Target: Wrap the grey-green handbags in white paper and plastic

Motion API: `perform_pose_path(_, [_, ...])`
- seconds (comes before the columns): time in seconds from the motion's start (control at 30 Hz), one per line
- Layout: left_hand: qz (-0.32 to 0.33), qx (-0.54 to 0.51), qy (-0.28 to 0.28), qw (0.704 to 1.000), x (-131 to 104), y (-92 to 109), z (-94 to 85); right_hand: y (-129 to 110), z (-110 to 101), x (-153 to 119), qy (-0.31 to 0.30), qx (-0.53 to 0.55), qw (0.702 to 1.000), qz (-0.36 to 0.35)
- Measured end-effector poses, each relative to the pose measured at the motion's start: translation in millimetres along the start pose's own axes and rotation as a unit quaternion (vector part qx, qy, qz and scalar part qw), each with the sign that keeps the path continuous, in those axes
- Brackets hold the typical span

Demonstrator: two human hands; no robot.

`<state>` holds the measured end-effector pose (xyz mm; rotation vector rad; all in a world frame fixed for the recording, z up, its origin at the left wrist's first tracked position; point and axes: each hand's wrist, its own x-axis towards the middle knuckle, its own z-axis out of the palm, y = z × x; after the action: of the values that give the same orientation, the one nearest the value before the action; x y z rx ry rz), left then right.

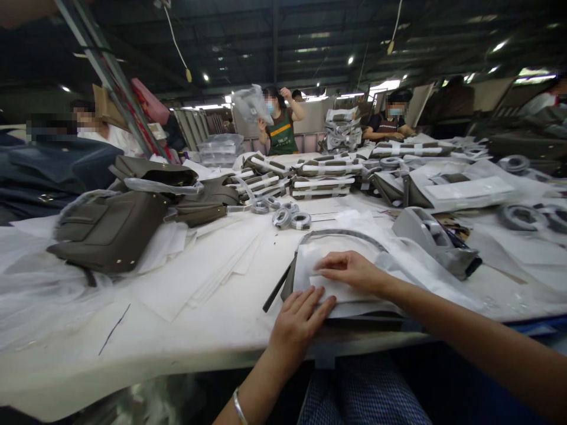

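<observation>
A dark grey-brown handbag lies flat at the table's front edge, mostly covered by white tissue paper. Its wrapped handle arches at the far side, and a dark strap sticks out to the left. My left hand rests on the paper's near left part with its fingers stretched out. Just above the paper, my right hand has thumb and fingers drawn together. Its fingertips are slightly blurred, and I cannot see what is between them.
A grey tape dispenser stands to the right. Wrapped rings lie beyond the bag. Finished-looking handbags and paper sheets are on the left. Stacks of wrapped bags line the back, where co-workers are at work.
</observation>
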<state>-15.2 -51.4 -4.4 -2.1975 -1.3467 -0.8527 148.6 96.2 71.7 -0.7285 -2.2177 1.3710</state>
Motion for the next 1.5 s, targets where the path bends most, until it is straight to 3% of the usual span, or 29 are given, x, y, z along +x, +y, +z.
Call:
perform_pose_path(0.13, [0.000, 0.001, -0.010, 1.000, -0.5, -0.7, 0.1, -0.8, 7.8, -22.0, 0.034, -0.160, 0.979, -0.119])
perform_pose_path(0.33, [-0.004, 0.002, -0.006, 1.000, -2.9, -0.1, 1.3, 3.3, 19.3, -51.2, 0.037, -0.249, 0.943, -0.218])
perform_pose_path(0.43, [-0.035, -0.032, 0.000, 0.999, -4.7, 1.3, 4.2, 7.6, 23.6, -60.4, 0.047, -0.272, 0.933, -0.229])
perform_pose_path(0.63, [-0.118, -0.117, 0.066, 0.984, -7.1, 3.1, 7.0, 11.4, 34.2, -74.2, 0.065, -0.316, 0.912, -0.254])
perform_pose_path(0.77, [-0.074, -0.088, 0.030, 0.993, -4.3, 3.9, 1.0, -1.5, 30.8, -81.4, 0.044, -0.308, 0.909, -0.277])
perform_pose_path(0.83, [-0.040, -0.064, 0.011, 0.997, -3.6, 4.5, -0.5, -8.5, 20.6, -76.7, 0.051, -0.304, 0.915, -0.261])
perform_pose_path(0.97, [-0.018, -0.023, 0.014, 0.999, -4.9, 5.3, 1.1, -6.0, -9.3, -42.7, 0.125, -0.355, 0.909, -0.178])
perform_pose_path(1.03, [-0.015, -0.014, 0.011, 1.000, -5.6, 5.4, 1.9, 2.6, -20.9, -20.1, 0.091, -0.402, 0.904, -0.116])
perform_pose_path(1.1, [-0.013, -0.009, 0.006, 1.000, -5.8, 5.4, 1.9, 11.5, -26.5, 0.1, 0.010, -0.432, 0.900, -0.057])
perform_pose_path(1.2, [-0.012, -0.005, 0.005, 1.000, -4.8, 5.6, 1.8, 20.4, -25.2, 21.9, -0.082, -0.414, 0.906, -0.030])
perform_pose_path(1.37, [-0.006, 0.010, 0.002, 1.000, -0.5, 5.3, 0.6, 25.1, -16.9, 40.1, -0.107, -0.388, 0.914, -0.049])
perform_pose_path(1.5, [0.003, 0.026, -0.003, 1.000, 2.6, 4.8, -0.9, 23.0, -11.2, 32.6, -0.092, -0.387, 0.915, -0.067])
